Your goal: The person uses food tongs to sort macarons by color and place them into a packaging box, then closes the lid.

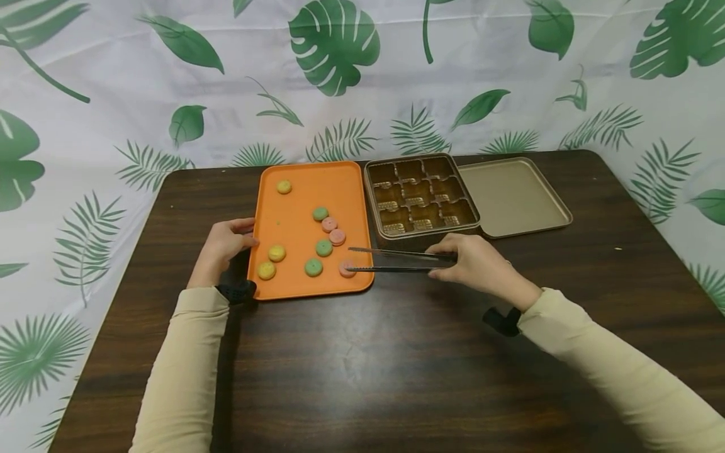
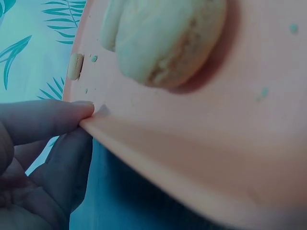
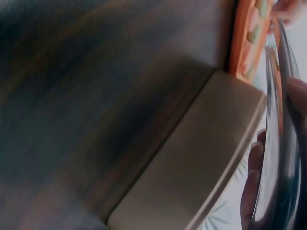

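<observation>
Only left wrist view resolves left grip [image 1: 222, 244] pinching orange rectangular tray [image 1: 323, 182]. Right grip [image 1: 481, 261] holds metal tongs [image 1: 402, 269], tips at pink round macaron [image 1: 344, 273].

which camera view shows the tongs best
The head view: it shows the tongs from the right hand out to both tips, spread apart over the orange tray. The right wrist view shows them close up, cut off at the bottom edge; the left wrist view shows none.
</observation>
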The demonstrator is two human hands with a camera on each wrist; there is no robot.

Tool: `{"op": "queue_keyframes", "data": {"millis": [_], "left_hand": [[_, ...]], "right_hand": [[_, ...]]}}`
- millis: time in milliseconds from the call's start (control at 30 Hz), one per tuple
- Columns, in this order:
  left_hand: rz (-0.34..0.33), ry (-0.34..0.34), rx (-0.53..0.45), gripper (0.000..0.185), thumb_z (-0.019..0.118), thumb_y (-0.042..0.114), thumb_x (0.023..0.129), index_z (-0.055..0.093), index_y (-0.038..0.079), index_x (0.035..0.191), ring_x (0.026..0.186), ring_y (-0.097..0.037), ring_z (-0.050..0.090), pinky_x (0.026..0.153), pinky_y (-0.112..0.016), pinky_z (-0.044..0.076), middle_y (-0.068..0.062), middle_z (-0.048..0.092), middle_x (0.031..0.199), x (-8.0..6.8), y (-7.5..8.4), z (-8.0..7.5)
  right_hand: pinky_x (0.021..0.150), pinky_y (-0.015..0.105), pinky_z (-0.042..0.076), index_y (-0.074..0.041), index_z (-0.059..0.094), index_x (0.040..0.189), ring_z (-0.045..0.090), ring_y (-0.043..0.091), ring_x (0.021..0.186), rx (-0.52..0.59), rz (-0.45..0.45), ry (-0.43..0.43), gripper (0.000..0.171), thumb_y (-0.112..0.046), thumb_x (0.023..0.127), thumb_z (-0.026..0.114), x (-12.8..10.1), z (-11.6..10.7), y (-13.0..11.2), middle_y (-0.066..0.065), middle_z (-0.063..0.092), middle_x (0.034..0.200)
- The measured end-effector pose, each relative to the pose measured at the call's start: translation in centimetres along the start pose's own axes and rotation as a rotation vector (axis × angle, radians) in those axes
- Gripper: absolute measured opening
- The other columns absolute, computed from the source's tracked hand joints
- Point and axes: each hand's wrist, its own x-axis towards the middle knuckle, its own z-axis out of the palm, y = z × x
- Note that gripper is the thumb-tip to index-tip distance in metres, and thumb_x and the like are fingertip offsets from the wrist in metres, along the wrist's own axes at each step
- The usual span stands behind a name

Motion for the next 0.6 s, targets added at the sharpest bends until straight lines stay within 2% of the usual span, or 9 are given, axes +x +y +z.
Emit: {"op": "queue_keyframes", "data": {"millis": [100,267,600], "left_hand": [[0.005,-0.003,-0.002,0.060,0.051,-0.004,0.092,0.030,0.001,0.148,0.131,-0.034,0.044,0.109,-0.042,0.042,-0.024,0.038,0.149,-0.1,0.2,0.1],[0.004,0.002,-0.001,0.060,0.051,-0.005,0.092,0.031,0.001,0.148,0.131,-0.034,0.045,0.108,-0.043,0.042,-0.023,0.039,0.148,-0.1,0.3,0.3],[0.005,0.009,0.004,0.060,0.051,-0.007,0.091,0.031,-0.001,0.148,0.131,-0.034,0.045,0.109,-0.043,0.041,-0.025,0.039,0.148,0.1,0.2,0.3]], "right_hand": [[0.052,0.024,0.037,-0.005,0.070,0.114,0.045,0.008,0.052,-0.041,-0.027,0.001,0.038,-0.019,0.079,0.077,0.2,0.6,0.0,0.014,0.068,0.108],[0.054,0.024,0.040,-0.007,0.071,0.112,0.050,0.008,0.058,-0.099,-0.043,0.001,0.037,-0.019,0.078,0.078,0.4,1.2,-0.2,0.010,0.068,0.103],[0.051,0.023,0.038,-0.008,0.072,0.110,0.048,0.008,0.056,-0.134,-0.031,0.026,0.036,-0.021,0.077,0.079,0.6,1.7,-0.2,0.009,0.069,0.099]]}}
